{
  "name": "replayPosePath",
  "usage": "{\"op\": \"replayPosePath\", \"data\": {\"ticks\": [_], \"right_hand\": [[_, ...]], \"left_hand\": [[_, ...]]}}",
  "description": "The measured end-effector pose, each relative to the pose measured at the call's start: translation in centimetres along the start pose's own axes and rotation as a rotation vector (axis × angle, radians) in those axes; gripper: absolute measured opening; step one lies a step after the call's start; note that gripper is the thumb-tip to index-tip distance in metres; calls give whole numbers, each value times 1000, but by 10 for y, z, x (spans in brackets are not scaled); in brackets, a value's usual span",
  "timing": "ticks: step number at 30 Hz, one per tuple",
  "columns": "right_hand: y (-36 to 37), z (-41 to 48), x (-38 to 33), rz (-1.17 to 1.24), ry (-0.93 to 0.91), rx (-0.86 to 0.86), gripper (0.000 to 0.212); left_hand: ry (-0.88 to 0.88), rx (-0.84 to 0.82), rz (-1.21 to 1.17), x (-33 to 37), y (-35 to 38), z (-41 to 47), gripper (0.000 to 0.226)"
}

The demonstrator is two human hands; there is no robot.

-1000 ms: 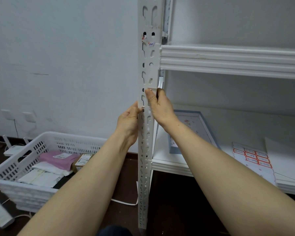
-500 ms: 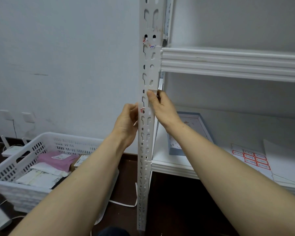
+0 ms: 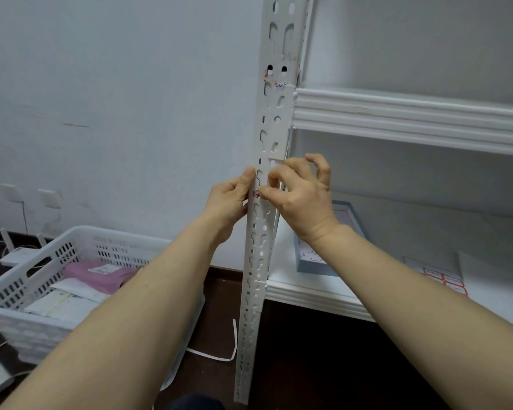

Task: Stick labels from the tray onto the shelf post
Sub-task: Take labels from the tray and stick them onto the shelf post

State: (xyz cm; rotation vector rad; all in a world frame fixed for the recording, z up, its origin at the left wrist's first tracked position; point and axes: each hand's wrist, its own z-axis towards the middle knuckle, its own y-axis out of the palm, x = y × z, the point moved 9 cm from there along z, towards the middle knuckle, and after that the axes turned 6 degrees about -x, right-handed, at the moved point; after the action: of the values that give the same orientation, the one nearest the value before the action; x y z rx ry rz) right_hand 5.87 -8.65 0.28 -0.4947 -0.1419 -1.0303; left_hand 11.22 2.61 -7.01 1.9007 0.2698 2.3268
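The white slotted shelf post (image 3: 274, 119) runs upright through the middle of the head view. A small red-edged label (image 3: 256, 194) sits on its front face at hand height. My right hand (image 3: 301, 196) pinches the label with thumb and forefinger against the post, its other fingers curled in the air. My left hand (image 3: 230, 202) grips the post's left edge, thumb lying up along it and fingers hidden behind. A sheet of red-edged labels (image 3: 446, 281) lies on the lower shelf beside a shallow blue-grey tray (image 3: 304, 263).
An older scrap of label (image 3: 280, 84) sticks higher on the post by the upper shelf (image 3: 412, 119). A white slotted basket (image 3: 42, 291) with parcels stands on the dark floor at left. Wall sockets (image 3: 49, 198) and cables are behind it.
My right hand has come down from the post's upper right edge onto the label. My left hand has closed in against the post's left edge.
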Motion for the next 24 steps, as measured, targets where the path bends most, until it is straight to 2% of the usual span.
{"op": "replayPosePath", "data": {"ticks": [10, 13, 21, 24], "right_hand": [[2, 14, -26, -158, -221, -61, 24], [3, 20, -36, -186, -265, -83, 21], [15, 21, -44, -246, -290, -126, 22], [16, 22, -50, -243, -314, -113, 15]], "left_hand": [[-4, 2, -42, -1, 0, -2, 34], [-6, -12, -39, -2, 0, -1, 37], [-30, -8, -34, -3, 1, -2, 36], [-40, 3, -16, -4, 0, -2, 34]]}}
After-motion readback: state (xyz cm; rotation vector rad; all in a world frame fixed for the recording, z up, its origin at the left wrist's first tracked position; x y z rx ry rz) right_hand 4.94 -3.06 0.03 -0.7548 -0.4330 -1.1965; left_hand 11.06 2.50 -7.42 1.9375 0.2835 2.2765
